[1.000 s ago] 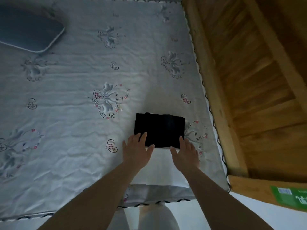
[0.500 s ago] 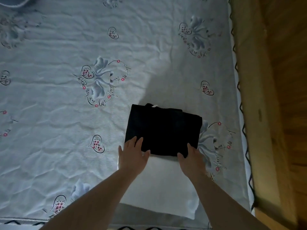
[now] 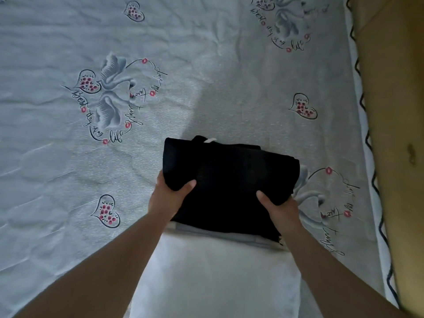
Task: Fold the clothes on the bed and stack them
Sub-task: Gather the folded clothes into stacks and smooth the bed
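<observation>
- While both hands clamp its near corners, left hand (image 3: 168, 195), right hand (image 3: 276, 206), the folded black garment (image 3: 229, 180) lies on the bed (image 3: 57, 180).
- Thumbs on top likely keep its folds together for stacking on the white folded garment (image 3: 218, 271) nearer.

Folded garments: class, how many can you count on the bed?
2: a black garment gripped by both hands, and a white garment beneath it, nearer the person. Others may lie out of view.

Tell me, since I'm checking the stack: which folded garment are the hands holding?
The black garment; left hand and right hand grip its near corners. The white garment lies untouched beneath.
</observation>
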